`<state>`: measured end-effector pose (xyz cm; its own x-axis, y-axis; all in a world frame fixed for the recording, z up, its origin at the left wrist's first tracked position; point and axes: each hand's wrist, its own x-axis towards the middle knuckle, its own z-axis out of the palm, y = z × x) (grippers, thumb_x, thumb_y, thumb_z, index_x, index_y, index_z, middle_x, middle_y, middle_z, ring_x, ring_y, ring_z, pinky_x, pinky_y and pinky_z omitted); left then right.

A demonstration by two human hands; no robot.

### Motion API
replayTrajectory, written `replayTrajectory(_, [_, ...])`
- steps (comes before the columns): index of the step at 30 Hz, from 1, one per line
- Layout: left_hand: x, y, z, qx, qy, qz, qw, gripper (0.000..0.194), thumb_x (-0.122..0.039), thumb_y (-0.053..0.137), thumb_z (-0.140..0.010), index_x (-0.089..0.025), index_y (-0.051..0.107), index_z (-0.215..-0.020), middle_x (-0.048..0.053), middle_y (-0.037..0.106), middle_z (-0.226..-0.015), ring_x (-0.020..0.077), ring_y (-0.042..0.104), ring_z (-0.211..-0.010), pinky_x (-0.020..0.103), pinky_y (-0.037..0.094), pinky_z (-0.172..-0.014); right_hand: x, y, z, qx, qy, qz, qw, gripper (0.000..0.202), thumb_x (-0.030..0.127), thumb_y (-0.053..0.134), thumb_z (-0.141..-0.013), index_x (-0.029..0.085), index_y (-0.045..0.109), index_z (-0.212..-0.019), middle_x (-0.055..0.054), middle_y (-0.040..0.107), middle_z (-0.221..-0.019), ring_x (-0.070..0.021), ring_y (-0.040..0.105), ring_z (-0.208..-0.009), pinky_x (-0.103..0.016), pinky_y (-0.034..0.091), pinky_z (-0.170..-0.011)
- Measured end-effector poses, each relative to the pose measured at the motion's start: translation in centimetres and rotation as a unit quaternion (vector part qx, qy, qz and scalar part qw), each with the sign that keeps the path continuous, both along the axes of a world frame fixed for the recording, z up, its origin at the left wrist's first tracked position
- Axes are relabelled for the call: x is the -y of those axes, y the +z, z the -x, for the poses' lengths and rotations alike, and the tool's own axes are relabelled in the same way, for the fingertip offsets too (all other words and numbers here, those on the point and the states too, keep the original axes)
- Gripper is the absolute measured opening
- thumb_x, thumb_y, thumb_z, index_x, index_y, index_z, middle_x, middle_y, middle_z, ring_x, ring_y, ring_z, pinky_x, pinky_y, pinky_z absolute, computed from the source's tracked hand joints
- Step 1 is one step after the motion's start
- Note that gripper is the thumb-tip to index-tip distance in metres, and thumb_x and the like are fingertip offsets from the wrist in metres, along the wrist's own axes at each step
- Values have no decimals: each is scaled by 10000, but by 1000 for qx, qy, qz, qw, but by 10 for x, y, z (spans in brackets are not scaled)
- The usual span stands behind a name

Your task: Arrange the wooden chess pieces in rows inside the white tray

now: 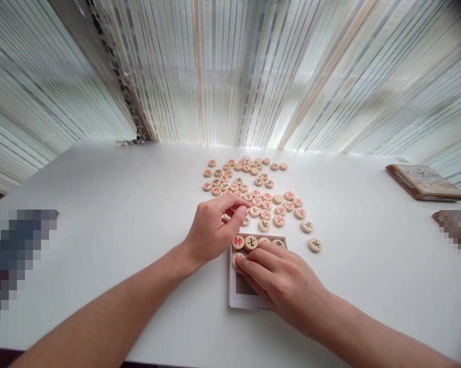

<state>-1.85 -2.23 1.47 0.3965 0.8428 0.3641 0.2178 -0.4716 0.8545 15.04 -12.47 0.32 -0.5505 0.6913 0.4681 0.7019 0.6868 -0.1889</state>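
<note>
Round wooden pieces with red or black characters (265,214) lie scattered on the white table. An open shallow box (233,291) stands near me, with a row of pieces along its far side, among them a red-marked one (238,242) and a black-marked one (250,242). My right hand (287,273) reaches over the box, its fingertips on a red-marked piece (237,259) at the left of the second row. Just beyond the box's far left corner is my left hand (215,225), thumb and forefinger brought together beside the loose pieces; what they hold, if anything, is hidden.
A closed box with a picture on its lid (425,181) lies at the far right of the table (100,230). Blurred-out objects are at the left and right edges. A striped string curtain (222,71) hangs behind the table.
</note>
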Motion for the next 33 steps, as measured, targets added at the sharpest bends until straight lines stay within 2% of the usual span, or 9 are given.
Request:
replayTrajectory(9, [0, -1, 0, -8, -2, -7, 1000, 192, -244, 611, -996, -165, 784, -970, 48, 806, -866, 179, 779, -754, 244, 623, -602, -3, -3, 3, -1, -11, -12, 1000, 235, 106, 556, -1078, 124, 748, -943, -52, 645, -752, -213, 521, -706, -344, 402, -641])
replayTrajectory(20, [2, 2, -1, -10, 1, -6, 1000, 194, -242, 605, -992, -167, 781, -959, 40, 792, -834, 171, 773, -721, 238, 613, -590, -4, -2, 5, 2, -18, -20, 1000, 262, 120, 541, -1085, 134, 742, -918, -51, 657, -742, -213, 543, -692, -345, 426, -630])
replayTrajectory(24, [2, 3, 0, -8, 3, 5, 1000, 192, -250, 612, -992, -166, 783, -964, 47, 796, -846, 177, 773, -728, 245, 615, -595, -2, 5, 6, -30, -13, -19, 999, 222, 144, 569, -1078, 130, 755, -959, -57, 695, -747, -211, 589, -694, -343, 466, -632])
replayTrajectory(27, [1, 5, 0, -3, 8, 4, 1000, 199, -266, 615, -994, -169, 785, -962, 52, 801, -859, 175, 769, -716, 255, 623, -614, -4, 16, -4, -82, -13, -33, 996, 159, 156, 620, -1054, 151, 756, -973, -48, 715, -740, -187, 594, -652, -323, 475, -614])
replayTrajectory(30, [-2, 7, 2, 2, 22, 2, 1000, 199, -277, 626, -990, -176, 795, -959, 45, 798, -848, 171, 767, -703, 262, 628, -643, -13, 27, -25, -136, -61, -65, 987, 152, 156, 656, -1025, 181, 749, -908, -22, 698, -685, -151, 574, -579, -294, 445, -563])
replayTrajectory(33, [-6, 9, 5, 4, 40, 1, 999, 212, -298, 631, -993, -175, 803, -989, 44, 802, -860, 172, 773, -710, 275, 634, -681, -27, 32, -50, -179, -160, -92, 966, 256, 185, 683, -1001, 191, 722, -748, 0, 647, -598, -125, 528, -510, -284, 399, -523])
